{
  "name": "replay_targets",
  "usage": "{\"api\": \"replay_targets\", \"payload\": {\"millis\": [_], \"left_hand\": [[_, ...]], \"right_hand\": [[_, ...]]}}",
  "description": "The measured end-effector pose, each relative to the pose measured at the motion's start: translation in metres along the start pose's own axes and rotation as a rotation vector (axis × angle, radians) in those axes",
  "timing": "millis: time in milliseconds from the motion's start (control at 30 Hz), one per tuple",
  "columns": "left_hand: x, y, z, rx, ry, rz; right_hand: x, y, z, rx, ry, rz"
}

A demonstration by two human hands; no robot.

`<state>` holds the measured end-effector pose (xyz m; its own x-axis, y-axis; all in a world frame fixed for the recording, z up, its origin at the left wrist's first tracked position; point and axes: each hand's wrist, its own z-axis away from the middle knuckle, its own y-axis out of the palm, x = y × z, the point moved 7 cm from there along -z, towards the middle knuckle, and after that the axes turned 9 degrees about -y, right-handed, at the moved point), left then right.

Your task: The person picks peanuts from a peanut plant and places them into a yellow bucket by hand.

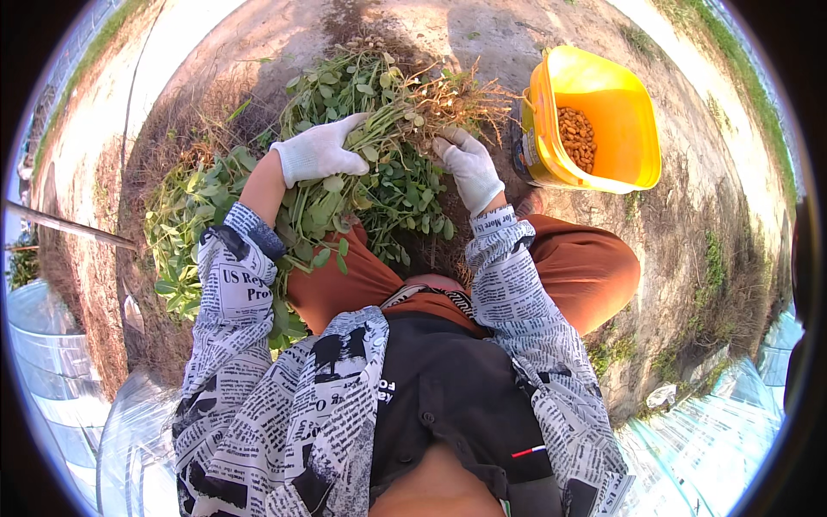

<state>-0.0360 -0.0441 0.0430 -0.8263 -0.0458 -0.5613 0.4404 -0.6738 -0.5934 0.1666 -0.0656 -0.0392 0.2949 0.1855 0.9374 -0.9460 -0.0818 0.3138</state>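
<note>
My left hand (325,147), in a white knit glove, grips the green stems of a bunch of uprooted peanut plants (381,132). The leafy ends hang down toward my left knee. To the right spread the tangled brown peanut roots (462,97), with a few pale pods among them. My right hand (470,167), also gloved and dirty at the fingertips, pinches at the lower edge of these roots; whether a pod is between the fingers is hidden. Right of it stands a yellow bucket (623,139) with peanuts in their shells (577,139) at its bottom.
More peanut plants (200,207) lie heaped on my left and in front of me. A wooden pole (71,226) reaches in from the left. Dry soil (672,213) surrounds my bent legs (581,271). Clear plastic sheeting (711,420) lies behind on both sides.
</note>
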Motion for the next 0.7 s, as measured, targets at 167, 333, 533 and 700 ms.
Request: {"api": "replay_targets", "payload": {"millis": [167,333,533,700], "left_hand": [[-0.007,0.002,0.002,0.024,0.008,-0.034],[0.002,-0.004,-0.001,-0.014,-0.022,0.008],[0.001,-0.004,0.001,-0.005,-0.005,0.001],[0.005,-0.003,-0.002,-0.026,0.033,-0.011]], "right_hand": [[0.007,0.001,0.003,0.054,-0.019,-0.004],[-0.010,0.001,0.008,0.356,-0.023,0.990],[-0.045,-0.020,0.021,0.214,0.050,0.664],[-0.016,-0.064,0.022,-0.038,0.092,-0.156]]}}
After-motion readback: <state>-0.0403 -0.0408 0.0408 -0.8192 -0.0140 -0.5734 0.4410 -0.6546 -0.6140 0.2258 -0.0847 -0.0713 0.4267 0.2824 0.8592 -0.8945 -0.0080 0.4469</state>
